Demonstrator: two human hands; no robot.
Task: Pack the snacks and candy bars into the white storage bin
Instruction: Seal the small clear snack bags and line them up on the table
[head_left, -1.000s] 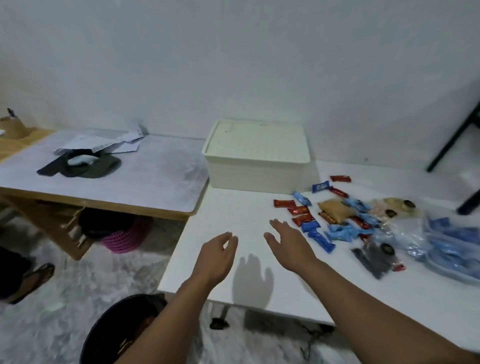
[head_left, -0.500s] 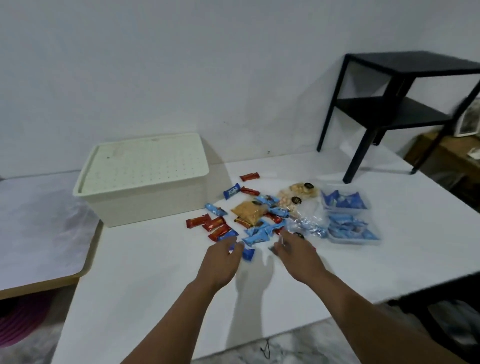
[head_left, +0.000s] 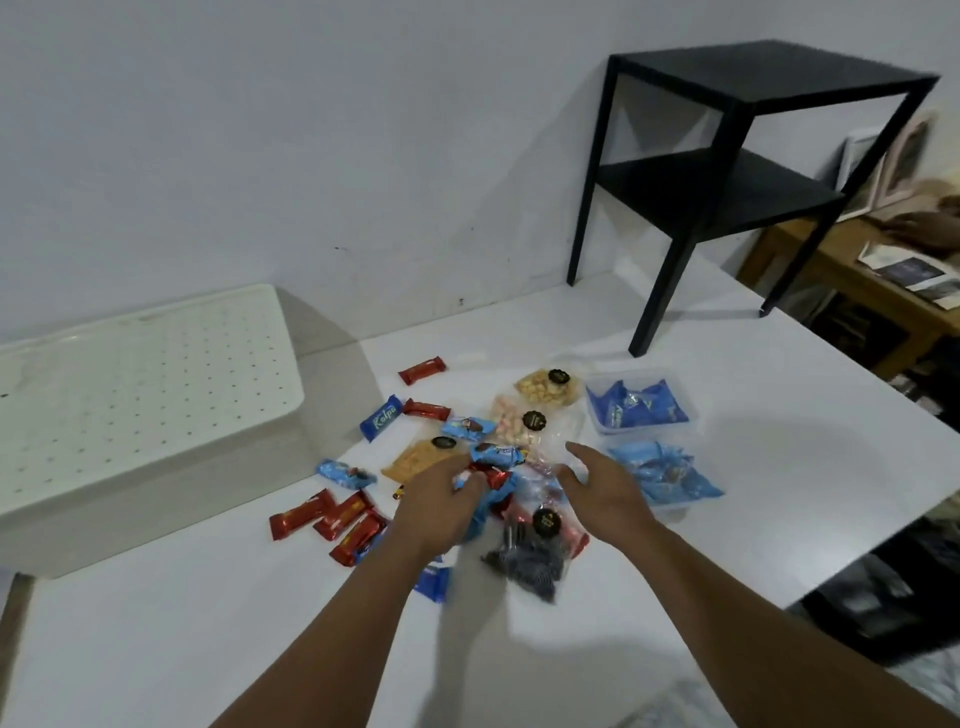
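Observation:
The white storage bin (head_left: 130, 389) stands at the left with its dotted lid on. Right of it, a pile of snacks lies on the white table (head_left: 779, 493): red candy bars (head_left: 332, 519), a blue bar (head_left: 382, 418), clear bags of yellow (head_left: 545, 387) and brown (head_left: 421, 457) snacks, a dark snack bag (head_left: 530, 561), and two clear tubs of blue packets (head_left: 639, 402). My left hand (head_left: 436, 512) rests in the pile's middle, fingers curled around red and blue candy bars. My right hand (head_left: 605, 486) hovers beside it over clear packets, fingers spread.
A black two-shelf side table (head_left: 727, 182) stands on the white table at the back right. Beyond the table's right edge is a wooden desk (head_left: 852, 280) with papers. A pale wall runs behind the bin.
The view swung right and closer to the pile. Both hands moved forward from the bare tabletop into the snacks, and the left hand's fingers curled around candy bars.

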